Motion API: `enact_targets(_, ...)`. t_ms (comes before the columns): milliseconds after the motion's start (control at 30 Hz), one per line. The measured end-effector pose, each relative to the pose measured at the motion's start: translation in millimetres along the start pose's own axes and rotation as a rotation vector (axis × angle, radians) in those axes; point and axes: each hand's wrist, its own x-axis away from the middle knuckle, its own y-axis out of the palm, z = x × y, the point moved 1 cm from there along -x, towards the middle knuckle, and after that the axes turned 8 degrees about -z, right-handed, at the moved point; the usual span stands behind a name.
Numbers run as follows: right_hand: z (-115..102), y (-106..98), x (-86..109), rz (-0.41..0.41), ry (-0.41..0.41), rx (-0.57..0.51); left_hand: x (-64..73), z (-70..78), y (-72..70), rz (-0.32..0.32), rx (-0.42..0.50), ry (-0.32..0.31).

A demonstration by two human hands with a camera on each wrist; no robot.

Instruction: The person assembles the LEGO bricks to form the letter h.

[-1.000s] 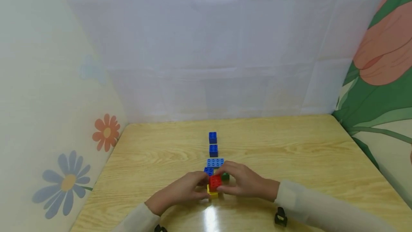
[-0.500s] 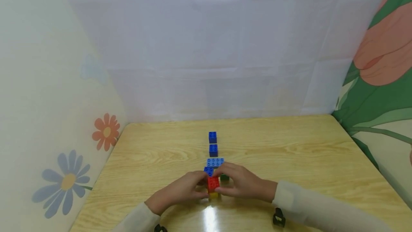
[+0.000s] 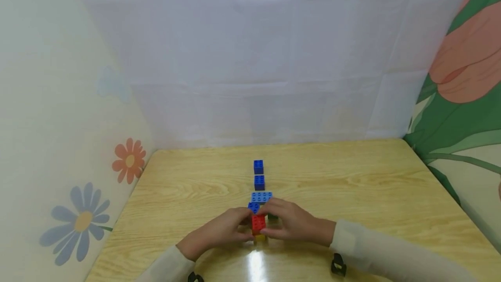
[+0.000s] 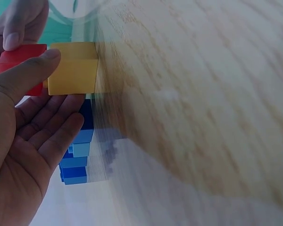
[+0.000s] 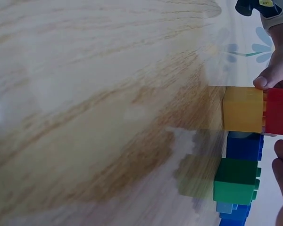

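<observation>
My left hand grips a yellow toy building block, thumb on one side and fingers on the other, as the left wrist view shows. The block stands on the table. Directly over it sits a red building block, pinched between the thumb and fingers of my right hand. From the right wrist, yellow studs show in a narrow gap under the red block. Just beyond stand a dark blue block and a green block, the green one mostly covered by my right hand in the head view.
Farther back, a light blue eight-stud block and two dark blue blocks line up on the wooden table. A white cloth hangs behind the table, with flower-patterned walls at both sides.
My right hand has brought the red block slightly left and down, so that it covers most of the yellow block's top. The left hand has stayed in place.
</observation>
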Motion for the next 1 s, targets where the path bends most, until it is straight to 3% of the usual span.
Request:
enact_targets(500,1.8,4.8,-1.1,-0.008,-0.002,0.016,-0.4,-2.0,0.4,0.011,-0.062,0.028)
enact_targets(1000,-2.5,6.1,-1.4,-0.077,0.126,-0.046,-2.3,-1.1,1.9,-0.006,-0.045,-0.013)
